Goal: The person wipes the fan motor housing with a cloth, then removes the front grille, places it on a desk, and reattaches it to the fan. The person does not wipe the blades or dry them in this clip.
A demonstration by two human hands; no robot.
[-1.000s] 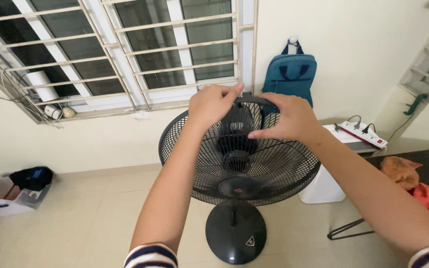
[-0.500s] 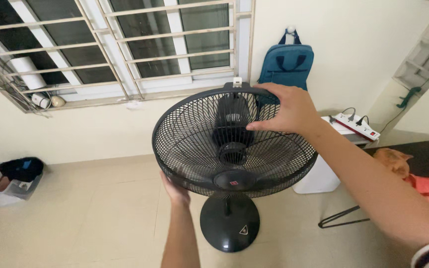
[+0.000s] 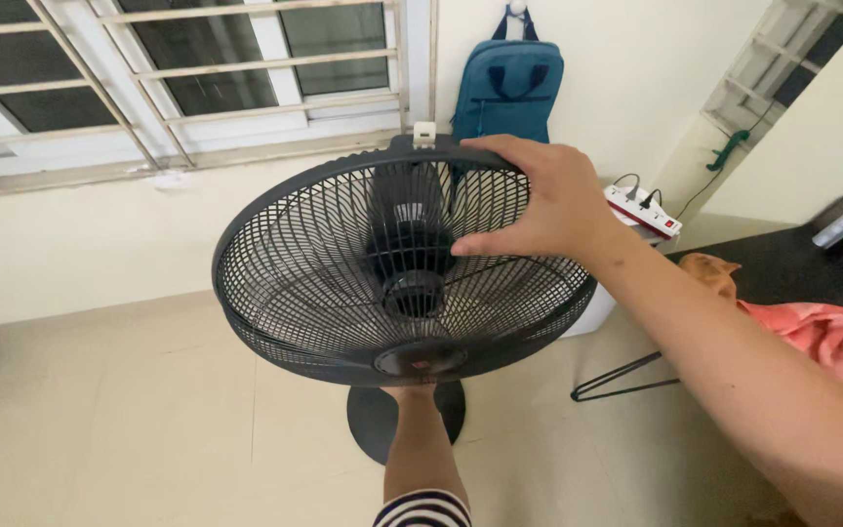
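A black pedestal fan stands on the floor, its round wire cage point(image 3: 295, 263) tilted up towards me, with the motor hub point(image 3: 412, 288) showing through the wires. My right hand point(image 3: 539, 200) grips the cage's top rim, fingers over the edge. My left hand point(image 3: 412, 392) reaches under the cage's lower rim near the centre badge; only its fingertips show, the rest is hidden behind the cage. The fan's round base point(image 3: 373, 420) sits on the floor below.
A barred window point(image 3: 197, 68) fills the wall behind. A blue backpack point(image 3: 507, 83) hangs on the wall. A white power strip point(image 3: 644, 210) lies on a white unit at right. Pink and orange cloth point(image 3: 802, 327) lies on a dark table at right.
My left hand left the top rim and went down under the cage's lower edge. The view shifted right and the fan cage now looks closer and further left.
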